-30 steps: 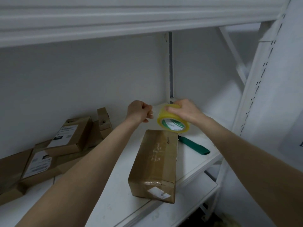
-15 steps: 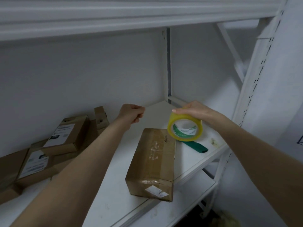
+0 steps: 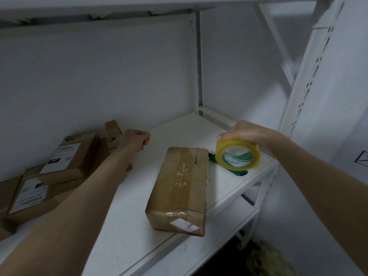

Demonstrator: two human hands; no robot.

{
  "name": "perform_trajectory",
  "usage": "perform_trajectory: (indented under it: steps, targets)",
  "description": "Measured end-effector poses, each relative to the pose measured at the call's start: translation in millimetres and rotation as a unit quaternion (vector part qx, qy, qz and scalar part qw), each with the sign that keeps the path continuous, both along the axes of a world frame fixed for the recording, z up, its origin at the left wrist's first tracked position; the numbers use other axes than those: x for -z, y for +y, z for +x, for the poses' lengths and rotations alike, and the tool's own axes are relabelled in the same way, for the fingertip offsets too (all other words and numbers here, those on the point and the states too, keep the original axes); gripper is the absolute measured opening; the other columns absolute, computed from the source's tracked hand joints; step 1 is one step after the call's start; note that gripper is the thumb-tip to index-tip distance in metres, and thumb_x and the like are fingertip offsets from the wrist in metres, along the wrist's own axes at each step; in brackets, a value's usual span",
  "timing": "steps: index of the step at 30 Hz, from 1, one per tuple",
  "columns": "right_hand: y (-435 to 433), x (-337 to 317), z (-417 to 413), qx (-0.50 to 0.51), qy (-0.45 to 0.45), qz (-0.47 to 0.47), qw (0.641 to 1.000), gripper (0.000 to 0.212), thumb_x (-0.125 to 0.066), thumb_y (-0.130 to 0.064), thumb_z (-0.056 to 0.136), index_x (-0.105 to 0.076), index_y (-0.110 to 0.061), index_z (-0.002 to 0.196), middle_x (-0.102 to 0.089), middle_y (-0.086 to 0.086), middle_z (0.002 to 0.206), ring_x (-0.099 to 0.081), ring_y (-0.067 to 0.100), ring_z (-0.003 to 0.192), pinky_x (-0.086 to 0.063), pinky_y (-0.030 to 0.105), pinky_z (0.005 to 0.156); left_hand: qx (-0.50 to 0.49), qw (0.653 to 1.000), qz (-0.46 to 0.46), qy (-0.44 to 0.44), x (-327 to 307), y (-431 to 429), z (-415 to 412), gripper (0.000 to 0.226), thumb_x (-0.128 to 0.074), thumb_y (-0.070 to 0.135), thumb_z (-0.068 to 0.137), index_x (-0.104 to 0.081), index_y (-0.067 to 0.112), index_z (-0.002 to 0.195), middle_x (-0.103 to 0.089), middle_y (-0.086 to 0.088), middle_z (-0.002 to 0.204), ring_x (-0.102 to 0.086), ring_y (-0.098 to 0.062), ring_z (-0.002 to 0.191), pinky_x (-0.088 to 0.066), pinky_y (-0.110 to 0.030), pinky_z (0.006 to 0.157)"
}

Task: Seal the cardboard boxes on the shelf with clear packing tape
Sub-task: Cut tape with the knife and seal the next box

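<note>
While a white metal shelf (image 3: 179,128) fills this dim room, a brown box (image 3: 179,188) lies at its front edge, with more boxes (image 3: 65,156) toward its left end. The right hand (image 3: 247,132) grips a tape roll (image 3: 238,156) near the right edge. The left hand (image 3: 135,139) is curled; I cannot tell whether it pinches clear tape. This is probably the pulling-out step, and the next move is to lay tape along the box's top seam.

Left arm: bare, stretched forward. Left hand (image 3: 135,139): curled into a fist, knuckles up, nothing visible in it. Right arm: bare, reaching in from the right. Right hand (image 3: 246,132): palm down, fingers gripping the tape roll (image 3: 238,155) from above.
</note>
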State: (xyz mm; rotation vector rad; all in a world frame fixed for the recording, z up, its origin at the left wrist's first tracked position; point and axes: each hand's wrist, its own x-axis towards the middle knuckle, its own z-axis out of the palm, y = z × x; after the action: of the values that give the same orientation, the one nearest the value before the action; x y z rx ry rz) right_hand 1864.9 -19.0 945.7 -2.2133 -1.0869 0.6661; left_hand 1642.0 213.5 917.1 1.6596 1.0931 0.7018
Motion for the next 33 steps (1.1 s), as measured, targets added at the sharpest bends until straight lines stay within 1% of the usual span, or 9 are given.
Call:
perform_trajectory:
  steps: [5, 9, 12, 15, 17, 23, 27, 30, 33]
  targets:
    - [7.4, 14.4, -0.1, 0.006, -0.024, -0.042, 0.999, 0.050, -0.067, -0.061, 0.079, -0.072, -0.012, 0.092, -0.068, 0.009, 0.091, -0.065, 0.024, 0.084, -0.051, 0.038, 0.086, 0.027, 0.994, -0.095, -0.037, 19.7, -1.1, -4.5, 0.019, -0.064, 0.010, 0.090, -0.058, 0.007, 0.073, -0.055, -0.003, 0.058, -0.050, -0.007, 0.043, -0.033, -0.016, 0.035]
    - [15.0, 20.3, -1.9, 0.004, -0.042, -0.065, 0.997, 0.042, -0.069, -0.058, 0.077, -0.071, -0.016, 0.078, -0.067, 0.005, 0.080, -0.063, 0.020, 0.074, -0.050, 0.034, 0.076, 0.022, 0.997, -0.072, 0.006, 27.6, 1.3, -7.7, 0.021, -0.064, 0.014, 0.091, -0.058, 0.007, 0.072, -0.051, -0.007, 0.061, -0.040, -0.004, 0.033, -0.029, -0.014, 0.033]
    - [18.7, 21.9, -7.3, -0.011, -0.065, -0.085, 0.994, 0.040, -0.067, -0.050, 0.083, -0.073, -0.011, 0.083, -0.066, 0.009, 0.079, -0.060, 0.018, 0.069, -0.049, 0.031, 0.071, 0.011, 0.998, -0.059, 0.019, 31.2, -0.2, -8.7, 0.024, -0.063, 0.016, 0.092, -0.057, 0.007, 0.071, -0.050, -0.007, 0.061, -0.036, -0.002, 0.027, -0.028, -0.013, 0.031]
    - [23.8, 27.0, -6.1, -0.004, -0.076, -0.100, 0.992, 0.043, -0.067, -0.059, 0.076, -0.073, -0.017, 0.078, -0.070, 0.007, 0.080, -0.065, 0.019, 0.073, -0.053, 0.035, 0.076, 0.008, 0.998, -0.055, 0.023, 34.9, 1.1, -9.5, 0.024, -0.063, 0.015, 0.092, -0.057, 0.007, 0.071, -0.050, -0.007, 0.062, -0.037, -0.002, 0.027, -0.028, -0.013, 0.031]
    - [26.4, 30.5, -3.5, -0.007, -0.081, -0.105, 0.991, 0.045, -0.067, -0.063, 0.072, -0.072, -0.018, 0.073, -0.069, 0.004, 0.074, -0.065, 0.019, 0.071, -0.052, 0.034, 0.072, 0.009, 0.998, -0.056, 0.026, 37.2, 2.4, -9.6, 0.024, -0.063, 0.015, 0.092, -0.056, 0.007, 0.070, -0.050, -0.007, 0.062, -0.038, -0.003, 0.029, -0.028, -0.013, 0.032]
    - [28.9, 35.5, -5.8, -0.013, -0.074, -0.117, 0.990, 0.041, -0.068, -0.054, 0.078, -0.068, -0.014, 0.070, -0.065, 0.005, 0.068, -0.062, 0.018, 0.065, -0.046, 0.029, 0.062, 0.005, 0.996, -0.060, 0.059, 48.6, -0.5, -7.7, 0.027, -0.062, 0.016, 0.093, -0.053, 0.009, 0.068, -0.050, -0.006, 0.064, -0.041, -0.013, 0.049, -0.032, -0.017, 0.038]
    - [31.9, 49.8, -6.9, -0.008, -0.051, -0.105, 0.993, 0.043, -0.071, -0.054, 0.075, -0.071, -0.010, 0.074, -0.067, 0.008, 0.070, -0.066, 0.021, 0.066, -0.050, 0.032, 0.064, 0.012, 0.992, -0.091, 0.089, 71.6, -5.0, -4.4, 0.031, -0.058, 0.015, 0.095, -0.051, 0.010, 0.066, -0.046, -0.006, 0.060, -0.039, -0.016, 0.050, -0.029, -0.023, 0.045]
    - [36.7, 58.4, -6.5, -0.012, -0.026, -0.086, 0.996, 0.041, -0.072, -0.052, 0.075, -0.069, -0.011, 0.070, -0.065, 0.005, 0.067, -0.063, 0.018, 0.063, -0.048, 0.028, 0.063, 0.057, 0.986, -0.112, 0.113, 87.0, -17.5, 3.7, 0.031, -0.054, 0.014, 0.097, -0.056, 0.003, 0.068, -0.045, -0.008, 0.056, -0.038, -0.016, 0.042, -0.028, -0.023, 0.044]
    - [38.2, 67.5, -8.3, -0.016, -0.053, -0.090, 0.994, 0.038, -0.067, -0.049, 0.083, -0.064, -0.013, 0.071, -0.059, 0.001, 0.065, -0.055, 0.010, 0.057, -0.042, 0.018, 0.055, 0.109, 0.977, -0.149, 0.104, 92.5, -27.6, 12.5, 0.024, -0.045, 0.001, 0.096, -0.062, -0.004, 0.081, -0.056, -0.010, 0.064, -0.050, -0.019, 0.048, -0.040, -0.025, 0.046]
